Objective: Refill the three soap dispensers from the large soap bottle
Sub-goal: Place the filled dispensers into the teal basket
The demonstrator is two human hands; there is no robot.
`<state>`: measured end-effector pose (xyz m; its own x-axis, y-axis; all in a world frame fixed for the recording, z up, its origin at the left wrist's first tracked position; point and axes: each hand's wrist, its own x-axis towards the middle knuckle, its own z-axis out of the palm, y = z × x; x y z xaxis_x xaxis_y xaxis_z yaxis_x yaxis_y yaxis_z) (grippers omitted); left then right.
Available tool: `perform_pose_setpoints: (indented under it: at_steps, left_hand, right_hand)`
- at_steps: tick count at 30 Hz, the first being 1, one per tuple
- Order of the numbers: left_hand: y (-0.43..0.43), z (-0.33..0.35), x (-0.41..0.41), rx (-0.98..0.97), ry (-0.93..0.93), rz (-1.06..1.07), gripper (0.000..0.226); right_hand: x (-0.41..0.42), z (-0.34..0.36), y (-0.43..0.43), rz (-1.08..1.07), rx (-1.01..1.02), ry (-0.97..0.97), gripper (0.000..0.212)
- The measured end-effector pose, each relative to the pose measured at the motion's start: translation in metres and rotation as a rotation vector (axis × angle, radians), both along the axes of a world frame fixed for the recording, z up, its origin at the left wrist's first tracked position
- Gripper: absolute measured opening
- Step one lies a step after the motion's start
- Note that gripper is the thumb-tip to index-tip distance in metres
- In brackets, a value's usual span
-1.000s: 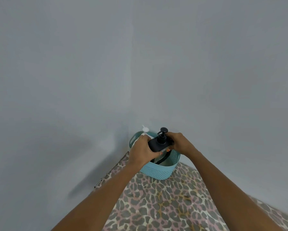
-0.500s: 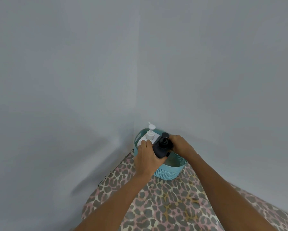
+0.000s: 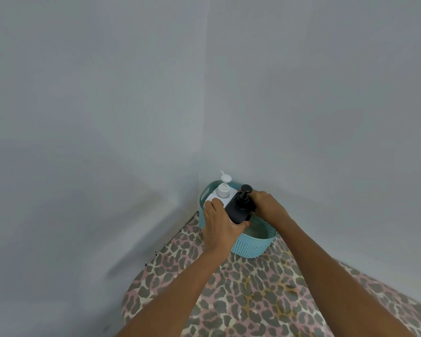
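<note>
A black soap dispenser [image 3: 238, 208] with a black pump stands in a teal basket [image 3: 254, 246] in the wall corner. Both hands grip it: my left hand [image 3: 220, 221] wraps its left side and front, my right hand [image 3: 265, 205] holds its right side near the pump. Beside it, to the left in the basket, stands a white dispenser [image 3: 222, 193] with a white pump, which my left fingers touch. The right half of the basket's inside is bare. No large soap bottle is in view.
The basket sits at the far end of a surface covered in leopard-print cloth [image 3: 253, 295]. Grey walls [image 3: 107, 117] meet in a corner right behind the basket. The cloth's left edge drops off beside my left forearm.
The black dispenser has come down from above the basket's rim into the basket, next to the white one. The view has shifted, so the white dispenser shows fully.
</note>
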<state>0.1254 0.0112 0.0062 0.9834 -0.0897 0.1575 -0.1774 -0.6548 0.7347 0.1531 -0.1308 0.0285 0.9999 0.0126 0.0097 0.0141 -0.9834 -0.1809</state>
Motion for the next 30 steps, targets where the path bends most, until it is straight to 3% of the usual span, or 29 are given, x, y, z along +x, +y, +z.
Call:
perform_pose_setpoints:
  at_steps: [6,10,16,19,24,30]
  left_hand:
    - [-0.002,-0.001,-0.002,0.038,0.017,-0.006,0.068]
    - [-0.002,-0.001,-0.005,0.051,0.020,0.010,0.066]
    - [-0.001,0.004,-0.010,0.077,0.018,0.032,0.066]
    - [0.001,0.006,-0.012,0.102,0.011,0.019,0.065]
    - [0.003,0.011,-0.024,0.138,-0.030,-0.030,0.054]
    - [-0.002,0.029,-0.055,0.076,-0.094,-0.113,0.053]
  right_hand:
    - [-0.009,-0.003,0.011,-0.099,-0.032,-0.077,0.043]
    - [-0.012,-0.010,0.013,-0.172,-0.055,-0.067,0.032]
    - [-0.023,-0.016,0.009,-0.274,0.199,-0.134,0.015]
    - [-0.036,-0.012,0.010,-0.261,0.282,-0.188,0.019]
    - [-0.064,-0.001,0.010,-0.272,0.251,-0.201,0.031]
    - [-0.112,0.015,0.006,-0.308,0.239,-0.248,0.027]
